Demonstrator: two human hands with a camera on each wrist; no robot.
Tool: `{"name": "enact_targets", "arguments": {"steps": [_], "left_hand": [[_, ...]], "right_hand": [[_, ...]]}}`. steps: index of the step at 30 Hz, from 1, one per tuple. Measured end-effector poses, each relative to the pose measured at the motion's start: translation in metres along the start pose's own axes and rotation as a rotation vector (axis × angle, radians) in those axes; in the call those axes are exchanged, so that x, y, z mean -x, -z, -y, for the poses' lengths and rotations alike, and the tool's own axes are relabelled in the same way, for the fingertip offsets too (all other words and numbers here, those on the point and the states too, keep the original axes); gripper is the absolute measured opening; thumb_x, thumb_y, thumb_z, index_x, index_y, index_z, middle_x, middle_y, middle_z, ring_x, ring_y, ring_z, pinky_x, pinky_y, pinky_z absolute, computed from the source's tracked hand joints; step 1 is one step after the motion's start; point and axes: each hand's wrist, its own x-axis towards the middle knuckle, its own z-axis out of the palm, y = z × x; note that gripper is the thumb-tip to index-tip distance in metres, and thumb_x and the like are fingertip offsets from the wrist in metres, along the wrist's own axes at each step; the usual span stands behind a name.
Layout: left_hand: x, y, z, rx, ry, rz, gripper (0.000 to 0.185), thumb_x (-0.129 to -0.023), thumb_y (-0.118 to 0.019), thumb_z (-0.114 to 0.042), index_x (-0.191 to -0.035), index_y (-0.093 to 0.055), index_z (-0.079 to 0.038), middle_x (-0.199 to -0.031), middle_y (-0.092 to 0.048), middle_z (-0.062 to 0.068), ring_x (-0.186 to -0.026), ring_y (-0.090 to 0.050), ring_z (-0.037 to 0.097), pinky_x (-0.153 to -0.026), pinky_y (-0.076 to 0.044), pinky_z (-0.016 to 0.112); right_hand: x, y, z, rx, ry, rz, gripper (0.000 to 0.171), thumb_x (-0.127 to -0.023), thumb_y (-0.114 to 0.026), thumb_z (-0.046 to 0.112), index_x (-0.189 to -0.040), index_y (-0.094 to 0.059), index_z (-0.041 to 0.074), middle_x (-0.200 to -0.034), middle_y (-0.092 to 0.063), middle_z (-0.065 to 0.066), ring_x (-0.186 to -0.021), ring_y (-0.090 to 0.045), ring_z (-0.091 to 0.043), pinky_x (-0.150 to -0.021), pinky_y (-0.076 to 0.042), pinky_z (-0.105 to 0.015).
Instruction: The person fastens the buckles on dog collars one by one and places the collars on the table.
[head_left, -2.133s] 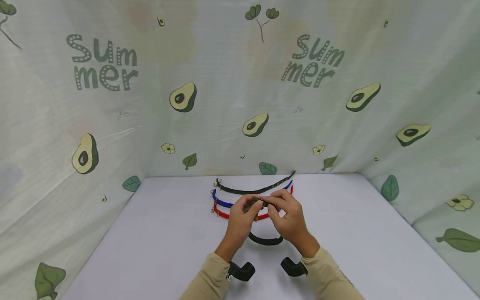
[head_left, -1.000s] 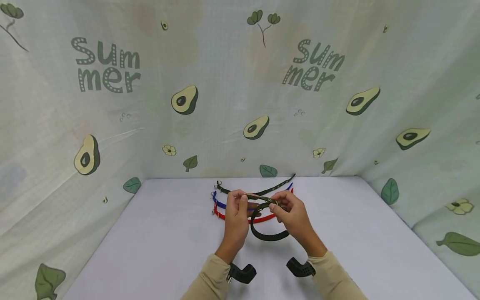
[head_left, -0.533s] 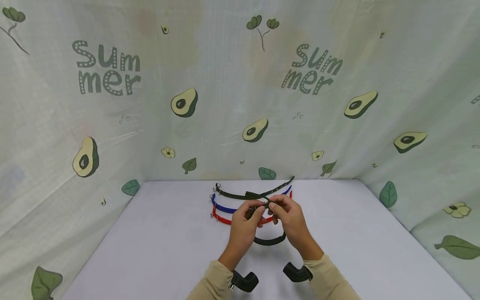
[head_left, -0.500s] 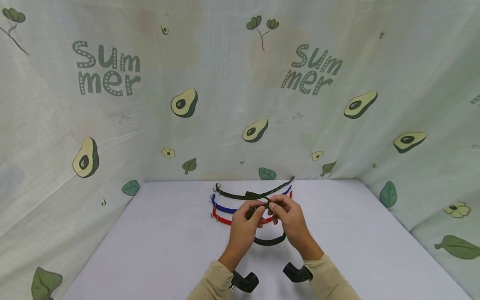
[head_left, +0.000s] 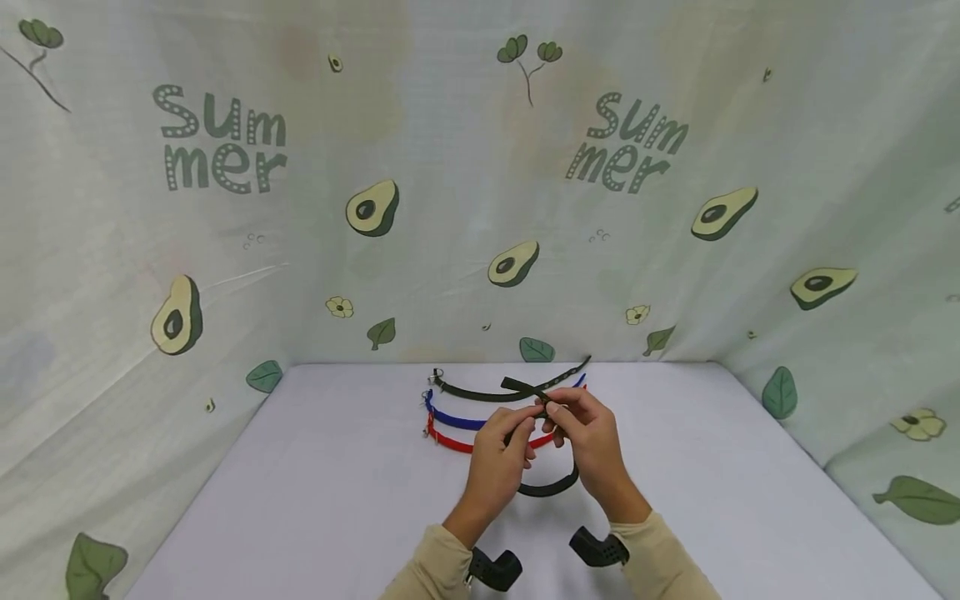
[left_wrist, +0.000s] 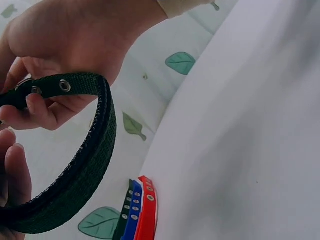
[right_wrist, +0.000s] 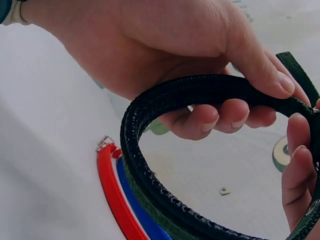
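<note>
Both hands hold a dark green webbing collar (head_left: 551,487) bent into a loop above the white table (head_left: 322,500). My left hand (head_left: 525,419) pinches the strap near the top of the loop. My right hand (head_left: 550,412) pinches it close beside, and the strap's tail (head_left: 522,386) sticks out behind the fingers. In the left wrist view the collar (left_wrist: 95,150) with metal eyelets runs under the right hand (left_wrist: 65,45). In the right wrist view the left hand (right_wrist: 165,35) wraps over the collar (right_wrist: 150,185).
Three flat collars lie in a row at the back of the table: dark green (head_left: 472,393), blue (head_left: 450,415), red (head_left: 453,440). Black wrist mounts (head_left: 491,571) show below the sleeves. An avocado-print cloth (head_left: 360,208) walls the table on three sides.
One second ago the hands were apart with the loop held wide. They have since come together at its top, and the strap's tail now pokes farther back.
</note>
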Motion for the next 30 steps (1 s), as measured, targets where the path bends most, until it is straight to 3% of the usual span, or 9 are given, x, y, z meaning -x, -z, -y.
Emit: {"name": "enact_targets", "arguments": {"steps": [5, 14, 20, 24, 30], "left_hand": [[-0.002, 0.004, -0.001, -0.046, 0.014, 0.037, 0.024, -0.104, -0.057, -0.019, -0.123, -0.072, -0.018, -0.093, -0.056, 0.004, -0.061, -0.057, 0.011, -0.057, -0.057, 0.028], [-0.005, 0.011, -0.001, -0.138, -0.004, 0.051, 0.022, -0.105, -0.054, -0.026, -0.12, -0.07, -0.019, -0.105, -0.059, 0.002, -0.059, -0.057, 0.011, -0.056, -0.055, 0.028], [-0.004, 0.012, 0.0, -0.096, 0.061, 0.037, 0.019, -0.102, -0.061, -0.028, -0.117, -0.069, -0.02, -0.092, -0.062, -0.001, -0.064, -0.06, 0.012, -0.06, -0.056, 0.029], [-0.006, 0.013, 0.0, -0.05, 0.106, 0.027, 0.023, -0.098, -0.067, -0.031, -0.116, -0.066, -0.017, -0.084, -0.065, -0.001, -0.066, -0.064, 0.016, -0.062, -0.057, 0.03], [-0.012, 0.02, 0.003, -0.001, 0.128, 0.045, 0.028, -0.095, -0.071, -0.032, -0.113, -0.065, -0.012, -0.083, -0.066, 0.006, -0.069, -0.065, 0.022, -0.064, -0.057, 0.029]], "right_hand": [[0.0, 0.001, 0.001, 0.014, 0.026, 0.033, 0.019, -0.098, -0.064, 0.005, -0.113, -0.066, -0.005, -0.101, -0.069, -0.021, -0.072, -0.066, -0.02, -0.056, -0.053, -0.026], [-0.001, 0.007, 0.004, 0.179, 0.052, 0.14, 0.016, -0.098, -0.064, 0.006, -0.112, -0.068, 0.0, -0.093, -0.07, -0.017, -0.073, -0.07, -0.028, -0.059, -0.057, -0.034], [-0.002, 0.012, 0.007, 0.246, 0.014, 0.159, 0.012, -0.096, -0.066, 0.007, -0.108, -0.067, 0.002, -0.098, -0.068, -0.014, -0.073, -0.069, -0.022, -0.064, -0.058, -0.034], [-0.004, 0.016, 0.009, 0.306, 0.005, 0.162, 0.009, -0.094, -0.07, 0.009, -0.101, -0.067, 0.004, -0.093, -0.069, -0.008, -0.077, -0.067, -0.018, -0.069, -0.056, -0.031], [-0.008, 0.021, 0.009, 0.349, 0.014, 0.218, 0.008, -0.093, -0.072, 0.012, -0.093, -0.069, 0.005, -0.089, -0.068, -0.004, -0.07, -0.063, -0.015, -0.065, -0.054, -0.03]]}}
